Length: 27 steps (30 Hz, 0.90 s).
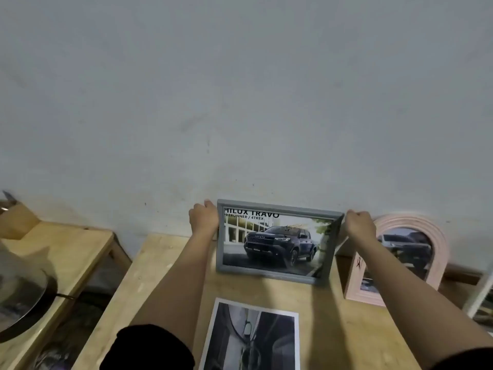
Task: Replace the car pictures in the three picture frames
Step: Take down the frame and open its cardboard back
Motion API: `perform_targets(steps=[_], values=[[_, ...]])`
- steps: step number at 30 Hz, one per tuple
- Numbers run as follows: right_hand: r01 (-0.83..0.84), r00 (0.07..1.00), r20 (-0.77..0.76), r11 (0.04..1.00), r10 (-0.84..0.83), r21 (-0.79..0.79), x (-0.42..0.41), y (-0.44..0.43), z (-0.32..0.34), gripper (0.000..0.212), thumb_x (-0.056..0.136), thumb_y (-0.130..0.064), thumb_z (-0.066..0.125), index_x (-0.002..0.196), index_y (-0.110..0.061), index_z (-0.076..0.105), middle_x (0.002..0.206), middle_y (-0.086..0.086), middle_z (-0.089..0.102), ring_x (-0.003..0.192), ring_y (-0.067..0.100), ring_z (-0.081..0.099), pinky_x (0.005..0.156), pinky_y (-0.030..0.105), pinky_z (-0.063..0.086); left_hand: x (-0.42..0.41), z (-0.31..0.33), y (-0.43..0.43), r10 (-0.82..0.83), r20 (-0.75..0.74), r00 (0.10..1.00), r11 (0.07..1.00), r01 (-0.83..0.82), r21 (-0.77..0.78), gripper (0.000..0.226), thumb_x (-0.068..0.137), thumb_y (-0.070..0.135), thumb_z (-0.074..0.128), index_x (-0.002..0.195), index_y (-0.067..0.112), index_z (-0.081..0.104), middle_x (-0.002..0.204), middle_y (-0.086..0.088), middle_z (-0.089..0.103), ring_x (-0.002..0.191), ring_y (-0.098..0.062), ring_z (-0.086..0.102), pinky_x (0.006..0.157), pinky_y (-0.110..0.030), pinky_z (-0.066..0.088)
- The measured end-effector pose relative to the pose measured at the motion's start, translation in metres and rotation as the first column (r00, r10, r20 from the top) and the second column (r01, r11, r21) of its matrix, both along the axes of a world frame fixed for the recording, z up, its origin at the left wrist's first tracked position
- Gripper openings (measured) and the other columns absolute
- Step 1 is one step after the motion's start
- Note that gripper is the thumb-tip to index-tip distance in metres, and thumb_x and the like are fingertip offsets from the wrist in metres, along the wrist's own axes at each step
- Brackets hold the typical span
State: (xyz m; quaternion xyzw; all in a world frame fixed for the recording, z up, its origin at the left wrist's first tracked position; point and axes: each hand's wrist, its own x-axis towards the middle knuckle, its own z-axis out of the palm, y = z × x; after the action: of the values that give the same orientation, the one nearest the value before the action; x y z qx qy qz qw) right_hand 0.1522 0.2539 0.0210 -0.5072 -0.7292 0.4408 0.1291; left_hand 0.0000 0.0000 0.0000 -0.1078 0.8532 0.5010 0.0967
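Observation:
A grey picture frame [274, 273] stands upright on the wooden table [160, 263] against the wall, holding a picture of a dark pickup truck. My left hand [204, 217] grips its upper left corner. My right hand [358, 224] grips its upper right corner. A loose printed car picture [250, 335] lies flat on the table in front of the frame. To the right stands a pink arched frame [440, 252] with a car picture in it, partly hidden behind my right forearm. A white frame [480, 297] shows at the far right edge.
A second wooden table [80, 247] stands to the left with a dark pan [24, 303] and a cardboard box [16, 220] on it. A gap separates the two tables. A plain grey wall [240, 102] rises right behind the frames.

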Motion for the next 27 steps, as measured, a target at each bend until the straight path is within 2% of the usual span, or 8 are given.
perform_targets(steps=[2,4,7,11,16,19,23,27], values=[[-0.013,0.999,0.045,1.000,0.013,0.009,-0.008,-0.002,-0.006,0.046,0.101,-0.025,0.029,0.131,0.006,0.040,0.130,0.026,0.048,0.118,0.039,0.046,0.094,0.037,0.037,-0.006,-0.004,0.000,-0.014,0.025,1.000,1.000,0.014,0.007,0.053,0.102,0.029,0.020,0.116,-0.011,0.052,0.122,-0.027,0.053,0.114,-0.039,0.051,0.093,-0.038,0.039],[-0.011,0.999,0.051,1.000,0.011,0.006,-0.014,-0.004,-0.012,0.048,0.101,-0.028,0.026,0.130,0.007,0.042,0.126,0.027,0.050,0.115,0.039,0.048,0.093,0.038,0.037,-0.008,-0.006,0.002,-0.070,0.001,0.998,0.997,0.070,0.015,0.053,0.102,0.028,0.019,0.085,-0.007,0.055,0.096,-0.024,0.059,0.100,-0.038,0.055,0.082,-0.036,0.039],[-0.013,0.998,0.061,1.000,0.012,0.026,-0.018,-0.008,-0.016,0.048,0.101,-0.030,0.027,0.126,0.007,0.044,0.116,0.024,0.053,0.107,0.037,0.049,0.092,0.040,0.037,-0.005,-0.005,0.007,-0.124,-0.060,0.991,0.992,0.125,0.011,0.051,0.102,0.029,0.022,0.059,0.007,0.040,0.065,-0.008,0.045,0.076,-0.028,0.046,0.070,-0.033,0.032],[0.008,0.999,0.041,1.000,-0.009,0.027,-0.017,-0.006,-0.020,0.044,0.100,-0.030,0.031,0.123,0.004,0.044,0.099,0.016,0.050,0.090,0.028,0.047,0.084,0.041,0.039,-0.005,-0.010,0.007,-0.116,-0.127,0.985,0.993,0.116,-0.011,0.048,0.102,0.029,0.027,0.058,0.013,0.033,0.062,-0.002,0.036,0.072,-0.023,0.040,0.067,-0.031,0.028],[0.042,0.999,-0.019,0.999,-0.041,0.034,-0.004,-0.016,-0.015,0.041,0.101,-0.026,0.032,0.125,0.005,0.043,0.121,0.024,0.051,0.100,0.033,0.050,0.087,0.039,0.040,0.012,-0.004,0.000,-0.116,-0.197,0.973,0.992,0.104,-0.072,0.048,0.101,0.031,0.029,0.057,0.014,0.031,0.060,-0.002,0.036,0.067,-0.023,0.038,0.064,-0.031,0.027],[0.061,0.996,-0.066,0.998,-0.059,0.018,0.012,-0.023,-0.006,0.039,0.101,-0.025,0.032,0.127,0.003,0.041,0.119,0.022,0.051,0.090,0.027,0.048,0.077,0.035,0.038,0.026,0.010,-0.003,-0.093,-0.254,0.963,0.993,0.072,-0.092,0.049,0.101,0.033,0.030,0.056,0.014,0.033,0.062,-0.005,0.040,0.069,-0.026,0.041,0.064,-0.031,0.028],[0.071,0.984,-0.161,0.997,-0.070,-0.001,0.041,-0.025,0.010,0.037,0.100,-0.027,0.033,0.124,0.000,0.043,0.120,0.019,0.051,0.101,0.032,0.052,0.087,0.042,0.043,0.059,0.033,-0.003,-0.018,-0.348,0.937,0.999,0.000,-0.050,0.049,0.099,0.032,0.033,0.054,0.013,0.033,0.062,-0.007,0.044,0.070,-0.028,0.043,0.064,-0.032,0.028],[0.049,0.974,-0.222,0.999,-0.044,0.014,0.089,-0.019,0.026,0.033,0.099,-0.026,0.036,0.116,-0.001,0.046,0.116,0.019,0.054,0.096,0.031,0.050,0.080,0.038,0.040,0.116,0.057,0.004,0.098,-0.400,0.911,0.995,-0.086,0.049,0.048,0.099,0.029,0.035,0.054,0.012,0.032,0.055,-0.003,0.039,0.065,-0.026,0.038,0.061,-0.032,0.027]])
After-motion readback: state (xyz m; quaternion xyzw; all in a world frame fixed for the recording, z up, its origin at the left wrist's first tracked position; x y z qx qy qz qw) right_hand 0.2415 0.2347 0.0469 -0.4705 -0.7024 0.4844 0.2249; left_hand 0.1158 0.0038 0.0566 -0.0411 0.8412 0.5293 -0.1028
